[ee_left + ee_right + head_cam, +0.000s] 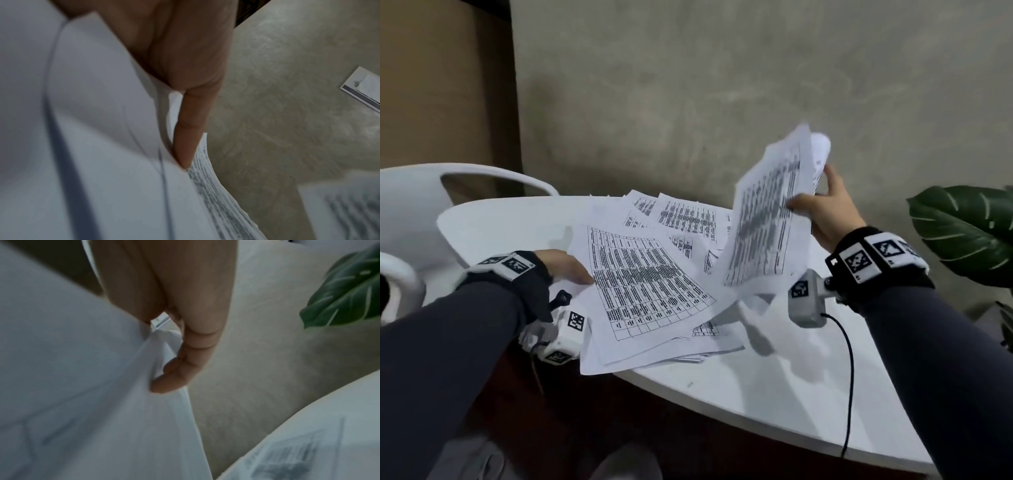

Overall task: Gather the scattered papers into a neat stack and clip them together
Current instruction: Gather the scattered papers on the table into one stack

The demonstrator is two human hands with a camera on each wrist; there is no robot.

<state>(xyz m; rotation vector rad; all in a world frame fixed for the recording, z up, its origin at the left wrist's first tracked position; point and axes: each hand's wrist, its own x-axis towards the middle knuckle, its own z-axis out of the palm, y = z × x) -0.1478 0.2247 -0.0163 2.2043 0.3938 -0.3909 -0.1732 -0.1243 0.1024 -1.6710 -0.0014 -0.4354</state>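
Observation:
Printed sheets with black tables lie scattered on a white round table (774,394). My left hand (565,265) grips the left edge of a loose stack of papers (640,294) at the table's near left, thumb on top. In the left wrist view a finger (189,129) slides between those sheets (102,146). My right hand (825,209) pinches a lifted bunch of papers (767,212) held upright and blurred above the table's right side. In the right wrist view its fingers (174,369) curl into the white paper (82,386). More sheets (681,216) lie flat behind. I see no clip.
A white chair (421,205) stands at the table's left. A green plant leaf (962,233) reaches in at the right, close to my right wrist. A grey wall rises behind. A black cable (849,377) hangs from my right wrist over the table's front.

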